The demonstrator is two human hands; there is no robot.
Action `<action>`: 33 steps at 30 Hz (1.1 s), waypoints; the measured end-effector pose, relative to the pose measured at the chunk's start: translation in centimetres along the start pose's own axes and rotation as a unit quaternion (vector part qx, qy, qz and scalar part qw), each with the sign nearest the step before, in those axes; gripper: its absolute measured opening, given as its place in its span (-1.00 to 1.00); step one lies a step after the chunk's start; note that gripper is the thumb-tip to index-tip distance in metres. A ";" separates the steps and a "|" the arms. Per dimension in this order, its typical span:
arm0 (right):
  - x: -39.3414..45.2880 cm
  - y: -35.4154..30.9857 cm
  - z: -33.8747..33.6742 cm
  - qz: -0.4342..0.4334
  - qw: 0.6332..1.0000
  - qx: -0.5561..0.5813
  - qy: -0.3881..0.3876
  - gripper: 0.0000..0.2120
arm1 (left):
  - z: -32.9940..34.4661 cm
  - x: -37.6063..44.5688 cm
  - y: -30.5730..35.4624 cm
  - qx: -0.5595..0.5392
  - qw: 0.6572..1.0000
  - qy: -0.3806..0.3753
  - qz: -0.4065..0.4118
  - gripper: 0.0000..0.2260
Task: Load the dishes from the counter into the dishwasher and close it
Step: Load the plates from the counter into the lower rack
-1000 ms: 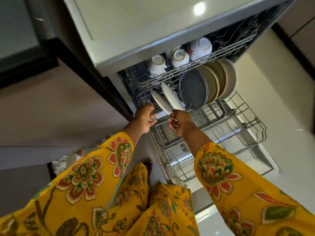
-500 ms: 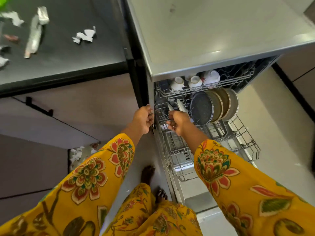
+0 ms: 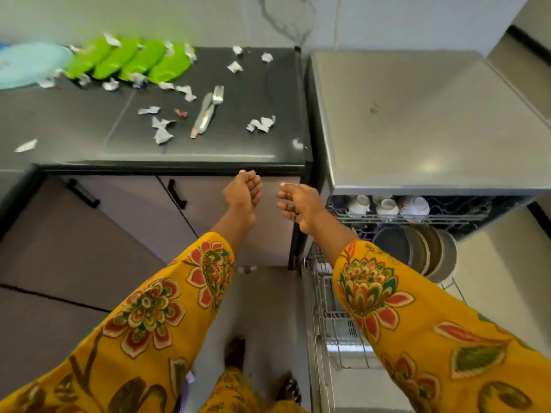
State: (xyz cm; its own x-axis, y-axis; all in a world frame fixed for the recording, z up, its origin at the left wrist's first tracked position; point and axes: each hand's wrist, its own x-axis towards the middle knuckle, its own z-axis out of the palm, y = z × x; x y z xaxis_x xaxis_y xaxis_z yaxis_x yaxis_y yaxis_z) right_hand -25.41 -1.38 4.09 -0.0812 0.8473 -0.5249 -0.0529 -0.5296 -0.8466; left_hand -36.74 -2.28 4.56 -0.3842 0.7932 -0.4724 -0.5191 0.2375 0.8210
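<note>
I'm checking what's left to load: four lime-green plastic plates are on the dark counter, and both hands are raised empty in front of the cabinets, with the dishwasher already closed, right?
Not quite. The head view shows the silver dishwasher open, its wire racks pulled out with dishes inside. The rest holds: four lime-green plastic plates lie on the dark counter, and the left hand and right hand are raised, holding nothing.

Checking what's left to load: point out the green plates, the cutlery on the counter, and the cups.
green plates (image 3: 170,65), head view, rightmost plate's face.
cutlery (image 3: 205,114), head view, handles.
cups (image 3: 387,205), head view, middle cup's base.
</note>
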 end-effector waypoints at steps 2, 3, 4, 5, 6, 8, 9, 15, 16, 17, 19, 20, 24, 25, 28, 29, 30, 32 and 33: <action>-0.2 -1.6 2.1 -0.014 1.000 -0.004 -0.020 -0.90 | -1.0 0.6 2.2 -0.011 1.000 0.007 0.020 -0.78; -0.1 -2.3 3.2 -0.019 0.999 -0.008 -0.027 -0.90 | -1.4 1.1 3.2 -0.015 0.999 0.014 0.029 -0.78; 0.1 -2.9 4.3 -0.025 0.999 -0.012 -0.032 -0.90 | -1.9 1.6 4.2 -0.019 0.999 0.024 0.037 -0.78; 0.4 -3.4 5.5 -0.031 0.999 -0.016 -0.035 -0.90 | -2.4 2.1 5.1 -0.026 0.998 0.033 0.044 -0.78; 0.7 -3.9 6.6 -0.035 0.998 -0.019 -0.037 -0.90 | -2.9 2.6 6.0 -0.033 0.997 0.042 0.050 -0.77; 1.5 -4.7 9.0 -0.043 0.998 -0.024 -0.037 -0.88 | -3.9 3.9 7.5 -0.042 0.995 0.060 0.065 -0.76; 1.9 -5.1 10.2 -0.047 0.998 -0.028 -0.036 -0.85 | -4.6 4.6 8.3 -0.045 0.994 0.067 0.070 -0.75; 4.5 -7.3 17.5 -0.059 0.995 -0.053 -0.055 -0.76 | -8.5 9.2 13.7 -0.074 0.988 0.103 0.092 -0.74; 4.9 -7.7 18.7 -0.061 0.995 -0.053 -0.060 -0.76 | -9.1 10.0 14.7 -0.081 0.986 0.109 0.094 -0.74; 5.3 -8.1 19.9 -0.060 0.995 -0.052 -0.064 -0.76 | -9.7 10.7 15.6 -0.086 0.985 0.116 0.094 -0.72; 5.9 -8.7 22.2 -0.058 0.995 -0.049 -0.068 -0.77 | -11.0 12.0 17.3 -0.084 0.984 0.126 0.092 -0.70; 6.2 -9.1 23.3 -0.057 0.995 -0.049 -0.068 -0.77 | -11.7 12.6 18.0 -0.084 0.984 0.128 0.091 -0.69; 7.2 -10.0 27.6 -0.061 0.995 -0.030 -0.078 -0.78 | -14.2 14.8 20.9 -0.093 0.983 0.128 0.092 -0.68; 7.5 -10.2 28.5 -0.066 0.994 -0.031 -0.081 -0.77 | -14.7 15.1 21.4 -0.096 0.983 0.127 0.091 -0.68; 8.0 -10.7 31.5 -0.077 0.992 -0.043 -0.085 -0.75 | -16.8 16.3 23.4 -0.108 0.981 0.130 0.092 -0.67; 8.1 -10.8 32.6 -0.080 0.992 -0.046 -0.087 -0.75 | -17.5 16.7 24.1 -0.111 0.981 0.132 0.093 -0.67; 8.3 -11.0 33.6 -0.081 0.992 -0.048 -0.089 -0.74 | -18.3 17.0 24.7 -0.112 0.980 0.133 0.094 -0.67; 8.5 -11.2 35.7 -0.084 0.990 -0.053 -0.099 -0.73 | -19.8 17.7 25.9 -0.117 0.979 0.139 0.095 -0.67; 8.6 -11.3 36.7 -0.086 0.989 -0.054 -0.104 -0.73 | -20.6 18.0 26.4 -0.121 0.978 0.143 0.097 -0.67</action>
State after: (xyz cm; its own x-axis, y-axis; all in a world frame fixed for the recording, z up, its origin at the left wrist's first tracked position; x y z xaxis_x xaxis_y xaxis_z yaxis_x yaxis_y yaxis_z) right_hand -62.05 10.37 12.36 -0.2848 0.8917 -0.3519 0.0225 -0.3607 -0.9324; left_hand -73.04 6.71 11.14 -0.6726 0.6136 -0.4137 -0.5672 -0.0684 0.8208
